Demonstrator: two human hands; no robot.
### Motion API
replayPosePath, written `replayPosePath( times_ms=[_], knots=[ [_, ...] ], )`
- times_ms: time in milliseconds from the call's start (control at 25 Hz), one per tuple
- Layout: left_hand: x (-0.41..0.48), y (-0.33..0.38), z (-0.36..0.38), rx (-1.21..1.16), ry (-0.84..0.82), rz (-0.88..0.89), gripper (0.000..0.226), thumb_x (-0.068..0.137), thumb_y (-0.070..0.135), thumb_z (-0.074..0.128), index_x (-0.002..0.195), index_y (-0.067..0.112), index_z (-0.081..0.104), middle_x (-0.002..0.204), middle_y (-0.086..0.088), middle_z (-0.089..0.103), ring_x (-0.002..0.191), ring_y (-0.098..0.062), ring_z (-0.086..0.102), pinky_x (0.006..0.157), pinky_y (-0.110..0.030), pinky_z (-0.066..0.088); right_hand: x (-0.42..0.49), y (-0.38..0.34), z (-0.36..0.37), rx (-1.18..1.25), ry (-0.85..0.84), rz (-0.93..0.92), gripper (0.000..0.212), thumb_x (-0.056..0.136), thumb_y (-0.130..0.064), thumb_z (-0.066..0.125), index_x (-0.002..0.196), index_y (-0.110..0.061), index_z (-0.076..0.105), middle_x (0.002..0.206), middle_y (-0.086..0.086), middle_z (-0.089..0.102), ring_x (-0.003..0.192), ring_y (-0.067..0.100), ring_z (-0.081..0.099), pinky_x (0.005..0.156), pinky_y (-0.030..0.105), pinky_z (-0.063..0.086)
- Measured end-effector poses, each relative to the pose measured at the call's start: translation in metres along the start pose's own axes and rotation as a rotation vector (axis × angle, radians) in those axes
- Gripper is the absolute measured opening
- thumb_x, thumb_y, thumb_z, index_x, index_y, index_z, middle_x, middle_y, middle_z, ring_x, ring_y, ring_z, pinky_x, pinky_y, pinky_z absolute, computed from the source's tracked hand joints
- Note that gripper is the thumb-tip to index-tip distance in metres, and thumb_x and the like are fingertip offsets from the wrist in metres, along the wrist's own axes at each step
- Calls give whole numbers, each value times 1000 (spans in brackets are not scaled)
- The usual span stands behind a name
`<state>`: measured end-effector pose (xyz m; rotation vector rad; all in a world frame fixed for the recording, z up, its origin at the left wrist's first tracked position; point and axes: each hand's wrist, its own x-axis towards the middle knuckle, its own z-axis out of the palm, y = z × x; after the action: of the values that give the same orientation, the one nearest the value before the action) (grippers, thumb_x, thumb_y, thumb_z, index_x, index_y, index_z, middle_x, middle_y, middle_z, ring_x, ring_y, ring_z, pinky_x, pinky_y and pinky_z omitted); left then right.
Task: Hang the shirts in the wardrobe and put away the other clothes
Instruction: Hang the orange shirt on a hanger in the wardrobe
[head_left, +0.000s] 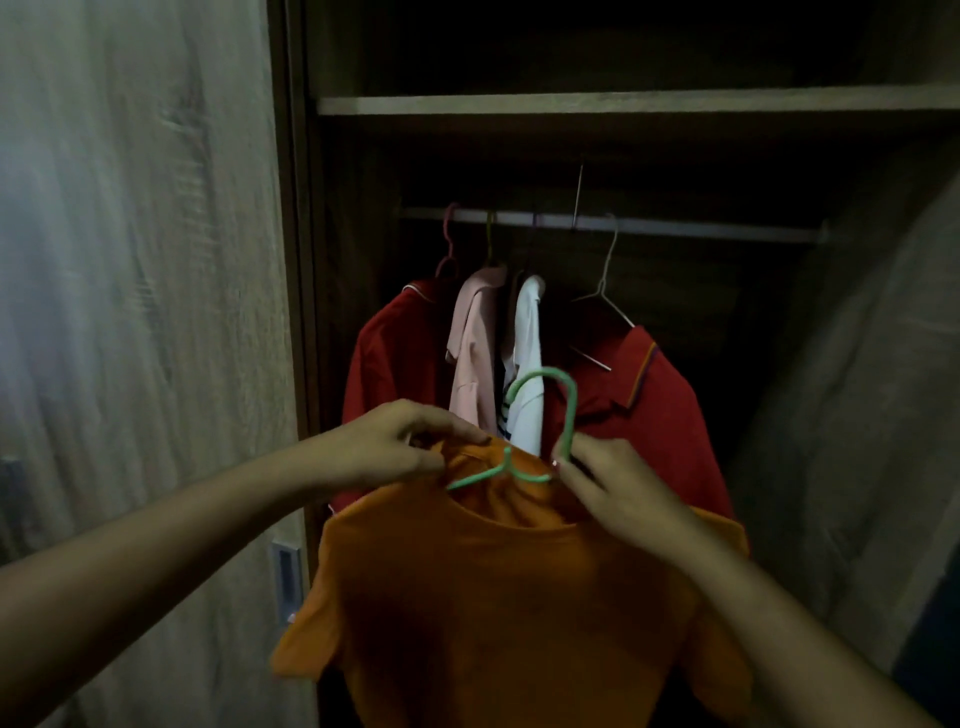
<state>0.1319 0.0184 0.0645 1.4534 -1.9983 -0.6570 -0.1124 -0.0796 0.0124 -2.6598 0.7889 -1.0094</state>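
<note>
Two pinches: orange cotton T-shirt (493, 597) by left hand (384, 447), green plastic hanger (571, 410) by right hand (618, 493); unseated shirt may be dropped toward 6 o'clock.

Both hands pinching orange shirt (498, 597) collar on green hanger (540, 431), open wardrobe (571, 104)

Two bare arms and hands of a person, in dim light.
The left forearm (156, 561) enters from 8 o'clock and the right forearm (779, 613) from 5 o'clock, both uncovered along all the length that shows, down to the wrists. The left hand (389, 444) sits just off centre toward 8 o'clock, the right hand (623, 491) toward 5 o'clock. One short, pale fingernail (555, 461) shows on the right hand.
</note>
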Motion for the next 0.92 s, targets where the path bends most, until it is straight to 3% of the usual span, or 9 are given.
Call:
replayPosePath(
  times_ms=[80, 160, 280, 400, 520, 640, 760, 840, 920],
  knots=[
    [-2, -10, -6, 32, 66, 71, 45, 84, 36, 60, 128, 37, 51, 125, 20, 55, 113, 5, 54, 94, -23, 49, 5, -2, -14, 43, 131, 16, 16, 89, -28, 48, 80, -18, 57, 63, -6, 57, 64, 8, 57, 57, 21, 37],
    [-3, -26, -13, 292, 149, 103, 45, 82, 56, 52, 124, 41, 46, 122, 24, 52, 106, 18, 47, 90, -12, 41, 9, -9, -25, 75, 119, 25, 20, 90, -25, 53, 78, -12, 60, 63, 0, 60, 64, 16, 58, 56, 26, 39],
    [-3, -46, -10, 351, 99, 138, 62, 75, 78, 36, 107, 31, 61, 98, 13, 67, 91, -2, 61, 76, -21, 51, 15, -19, -34, 141, 85, 41, 22, 93, -18, 55, 72, -15, 61, 64, -2, 63, 63, 11, 60, 61, 23, 43],
    [-2, -60, -3, 324, 190, 226, 61, 79, 76, 33, 91, 25, 65, 87, 13, 66, 79, -8, 64, 65, -17, 50, 14, -11, -46, 217, 12, 66, 19, 95, -21, 52, 84, -17, 67, 74, -5, 66, 71, 5, 62, 67, 20, 46],
    [-7, -72, -6, 349, 346, 192, 53, 82, 68, 37, 92, 25, 67, 80, 11, 67, 85, -4, 63, 69, -25, 54, 1, 23, -65, 164, -96, 165, 17, 92, -27, 55, 99, -22, 69, 97, -8, 69, 92, 1, 63, 83, 21, 48],
    [-15, -84, -15, 351, 438, 192, 63, 80, 71, 35, 96, 21, 69, 84, 8, 70, 86, -5, 63, 67, -27, 52, -15, 47, -73, 172, -227, 221, 35, 81, -52, 54, 96, -25, 70, 97, -8, 70, 95, 1, 63, 84, 26, 50],
    [-19, -90, -17, 340, 471, 184, 45, 82, 62, 38, 92, 29, 67, 84, 7, 69, 79, -7, 63, 64, -26, 51, -18, 52, -63, 234, -118, 166, 37, 80, -60, 52, 85, -27, 69, 93, -6, 68, 89, 7, 65, 78, 24, 51],
    [-20, -90, -14, 378, 477, 154, 13, 88, 48, 46, 93, 42, 57, 88, 10, 64, 76, -1, 59, 64, -20, 49, -17, 53, -56, 239, 10, 151, 19, 87, -43, 55, 79, -30, 66, 88, -9, 67, 84, 7, 64, 73, 24, 49],
    [-24, -91, -13, 409, 484, 148, 8, 87, 49, 46, 93, 47, 50, 87, 11, 60, 78, 3, 57, 65, -14, 47, -17, 56, -54, 199, 141, 154, 19, 92, -24, 53, 78, -28, 65, 84, -10, 65, 81, 6, 62, 70, 21, 46]
  ],
)
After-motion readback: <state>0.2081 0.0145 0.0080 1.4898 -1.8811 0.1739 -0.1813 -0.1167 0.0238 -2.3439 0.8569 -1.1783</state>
